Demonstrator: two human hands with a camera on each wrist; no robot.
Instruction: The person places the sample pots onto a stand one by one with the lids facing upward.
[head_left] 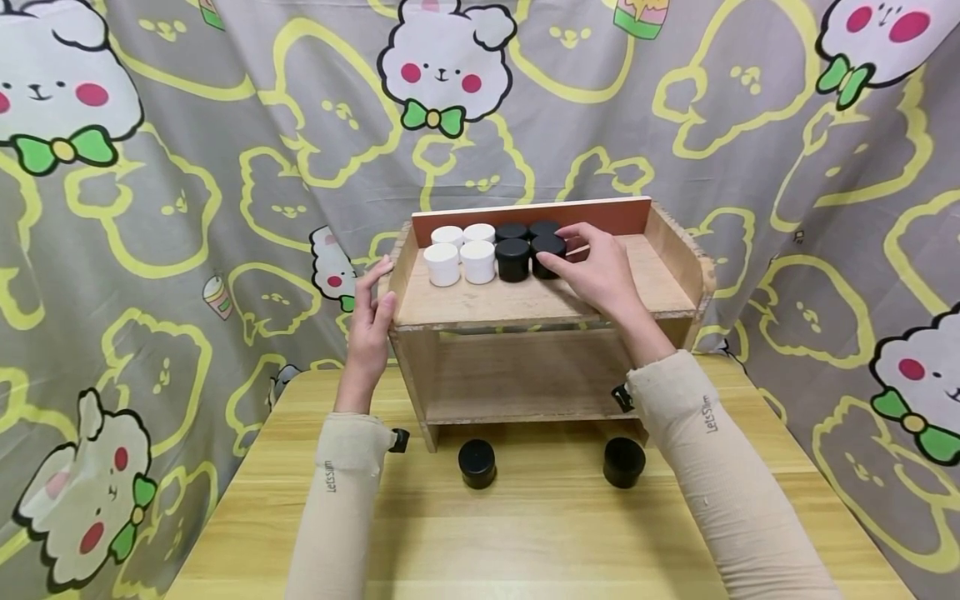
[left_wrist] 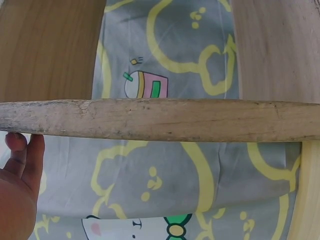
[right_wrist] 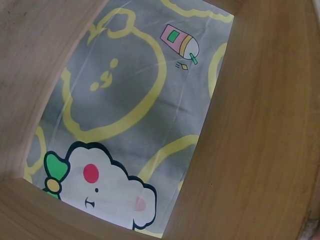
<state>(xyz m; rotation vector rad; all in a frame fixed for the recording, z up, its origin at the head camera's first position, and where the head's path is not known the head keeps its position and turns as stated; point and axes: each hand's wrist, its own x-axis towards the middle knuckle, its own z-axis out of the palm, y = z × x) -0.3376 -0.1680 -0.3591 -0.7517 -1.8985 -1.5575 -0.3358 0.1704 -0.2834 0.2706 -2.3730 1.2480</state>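
Observation:
On the top board of a small wooden shelf (head_left: 465,310), white jars (head_left: 443,265) stand in two rows at the left, with black jars (head_left: 513,261) right beside them. My right hand (head_left: 602,271) holds the front black jar at the right end (head_left: 548,256), thumb at its front and fingers at its far right side. My left hand (head_left: 367,329) rests against the shelf's left side panel (head_left: 405,271), its fingers fairly straight. In the left wrist view, fingertips (left_wrist: 36,142) meet the edge of a board (left_wrist: 165,120). The right wrist view looks into the shelf's lower opening, with the hand out of sight.
Two more black jars, one left (head_left: 477,463) and one right (head_left: 624,462), stand on the wooden table (head_left: 540,542) in front of the shelf. A lower board (head_left: 525,375) spans the shelf. Behind it hangs a grey patterned curtain (head_left: 247,167).

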